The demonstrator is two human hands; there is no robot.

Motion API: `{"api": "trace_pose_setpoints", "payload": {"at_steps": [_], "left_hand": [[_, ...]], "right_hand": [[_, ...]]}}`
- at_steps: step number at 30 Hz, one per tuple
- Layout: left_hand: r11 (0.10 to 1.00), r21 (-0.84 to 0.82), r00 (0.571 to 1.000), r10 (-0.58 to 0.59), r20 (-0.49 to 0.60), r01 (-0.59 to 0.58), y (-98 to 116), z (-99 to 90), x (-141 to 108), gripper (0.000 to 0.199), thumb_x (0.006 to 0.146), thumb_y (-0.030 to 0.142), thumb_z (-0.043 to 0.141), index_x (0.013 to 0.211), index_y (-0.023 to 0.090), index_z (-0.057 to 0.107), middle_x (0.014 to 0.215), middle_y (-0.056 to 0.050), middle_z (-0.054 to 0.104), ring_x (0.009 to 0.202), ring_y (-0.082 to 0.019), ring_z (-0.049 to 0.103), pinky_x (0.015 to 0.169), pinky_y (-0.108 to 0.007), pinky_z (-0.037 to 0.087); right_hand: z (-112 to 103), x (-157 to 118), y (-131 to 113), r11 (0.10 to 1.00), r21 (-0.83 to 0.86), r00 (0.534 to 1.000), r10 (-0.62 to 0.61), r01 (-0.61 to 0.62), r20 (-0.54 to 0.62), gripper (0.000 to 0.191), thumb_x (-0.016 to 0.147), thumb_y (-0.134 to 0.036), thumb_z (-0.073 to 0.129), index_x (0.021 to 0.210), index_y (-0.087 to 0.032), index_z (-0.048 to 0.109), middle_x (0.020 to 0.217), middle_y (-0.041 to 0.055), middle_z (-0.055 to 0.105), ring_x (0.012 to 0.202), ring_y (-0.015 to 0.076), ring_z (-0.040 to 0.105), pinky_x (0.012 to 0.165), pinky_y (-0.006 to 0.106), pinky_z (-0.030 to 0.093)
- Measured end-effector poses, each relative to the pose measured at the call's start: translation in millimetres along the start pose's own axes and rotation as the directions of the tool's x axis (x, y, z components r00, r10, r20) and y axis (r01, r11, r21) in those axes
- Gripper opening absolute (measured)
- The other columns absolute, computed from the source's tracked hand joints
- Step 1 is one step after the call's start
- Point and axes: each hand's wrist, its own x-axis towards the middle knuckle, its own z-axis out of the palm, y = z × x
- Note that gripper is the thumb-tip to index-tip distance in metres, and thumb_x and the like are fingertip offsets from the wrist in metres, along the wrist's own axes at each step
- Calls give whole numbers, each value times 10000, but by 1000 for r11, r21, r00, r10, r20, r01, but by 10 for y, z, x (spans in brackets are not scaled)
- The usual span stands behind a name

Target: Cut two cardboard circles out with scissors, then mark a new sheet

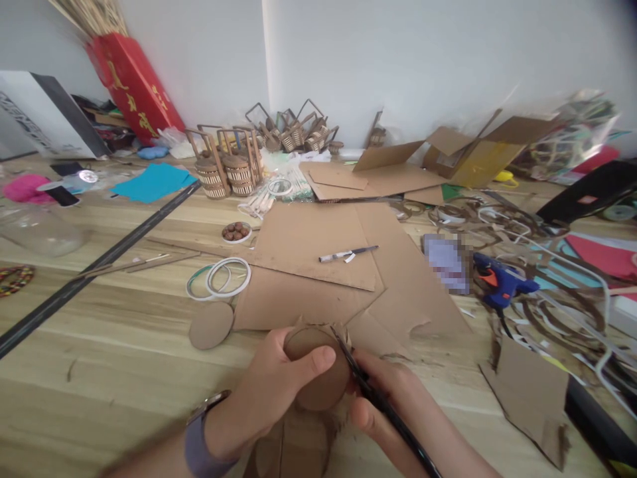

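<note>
Near the bottom centre, my left hand (283, 372) grips a round piece of cardboard (321, 385), thumb on top and fingers underneath. My right hand (383, 392) is closed around a long black tool (385, 406), whose narrow tip rests at the disc's upper right edge. The tool's exact kind is hard to make out. Torn cardboard sticks out around the disc's top edge. More cardboard (298, 448) hangs or lies below my hands. A separate cardboard disc (212, 325) lies to the left on the table.
Flat cardboard sheets (308, 232) bearing a pen (348, 253) lie ahead. White rings (228, 277) and a bowl of brown balls (236, 232) sit left. A blue glue gun (505, 282), cords and scraps crowd the right. Small woven baskets (231, 174) stand behind.
</note>
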Motion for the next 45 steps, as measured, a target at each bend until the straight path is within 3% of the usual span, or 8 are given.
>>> {"api": "trace_pose_setpoints", "payload": {"at_steps": [6, 20, 27, 36, 41, 45], "left_hand": [[1000, -3, 999, 5, 35, -5, -8, -9, 19, 403, 723, 467, 826, 979, 161, 768, 940, -64, 795, 846, -205, 686, 734, -265, 528], [999, -36, 1000, -25, -1, 25, 0, 9, 18, 414, 676, 453, 854, 960, 165, 764, 951, -62, 799, 834, -202, 685, 740, -276, 526], [1000, 0, 999, -21, -42, 21, 24, 10, 8, 418, 664, 451, 848, 947, 159, 750, 939, -61, 799, 824, -203, 678, 732, -280, 521], [1000, -1, 1000, -14, -23, 14, 23, 10, 21, 411, 685, 455, 841, 970, 171, 752, 952, -49, 795, 881, -222, 695, 751, -284, 528], [999, 8, 999, -40, -20, 40, 33, -10, 40, 400, 683, 439, 851, 960, 167, 754, 915, -41, 791, 853, -213, 693, 729, -272, 525], [999, 3, 999, -33, 20, 33, 19, -4, 34, 343, 708, 422, 839, 935, 174, 769, 900, -28, 792, 840, -192, 681, 735, -256, 518]], "right_hand": [[-40, 24, -52, 998, 48, 996, 48, -51, 71, 715, 790, -898, 389, 729, -196, 508, 629, -32, 431, 550, 120, 347, 479, 234, 263], [-53, 24, -56, 998, 69, 999, 1, -5, 51, 690, 847, -842, 393, 717, -188, 573, 612, -40, 391, 535, 117, 306, 479, 224, 306], [-58, 27, -55, 998, 59, 997, 31, -35, 68, 690, 833, -857, 396, 680, -194, 512, 603, -54, 336, 530, 108, 279, 476, 229, 271], [-73, 57, -82, 998, 33, 996, 53, -56, 74, 728, 782, -914, 361, 644, -204, 442, 581, -53, 324, 513, 104, 275, 446, 231, 214], [-106, 47, -48, 995, 19, 988, 99, -102, 118, 764, 746, -943, 355, 687, -192, 483, 612, -37, 392, 554, 117, 330, 483, 236, 246], [-116, 45, -28, 997, 41, 990, 65, -71, 128, 761, 757, -936, 350, 722, -191, 502, 629, -29, 426, 566, 122, 350, 484, 232, 255]]}}
